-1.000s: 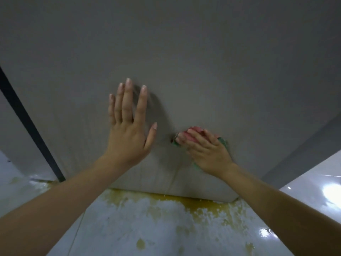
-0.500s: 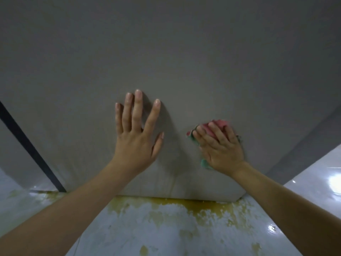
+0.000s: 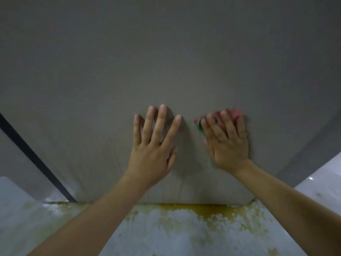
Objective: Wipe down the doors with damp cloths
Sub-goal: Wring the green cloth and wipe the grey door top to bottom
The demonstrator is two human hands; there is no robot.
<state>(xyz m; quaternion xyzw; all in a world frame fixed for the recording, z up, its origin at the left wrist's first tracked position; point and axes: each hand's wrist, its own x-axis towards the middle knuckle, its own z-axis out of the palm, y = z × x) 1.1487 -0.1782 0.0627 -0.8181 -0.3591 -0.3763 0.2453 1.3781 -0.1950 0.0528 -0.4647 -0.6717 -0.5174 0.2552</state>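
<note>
The left hand is lying flat on the grey door, fingers straight and spread, its grip released; just beside it, the right hand is pressing a pink and green cloth against the door with straight fingers, the cloth showing past the fingertips; broad bare door is stretching above both hands; the door's bottom edge is meeting a yellow-stained floor; a dark strip is running along the door's left edge.

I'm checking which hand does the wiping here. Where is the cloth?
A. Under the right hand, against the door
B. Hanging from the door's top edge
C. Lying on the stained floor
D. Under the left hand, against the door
A: the pink-and-green cloth shows under the right hand, whose straight fingers press it on the grey door; the left hand lies bare on the door.
</note>
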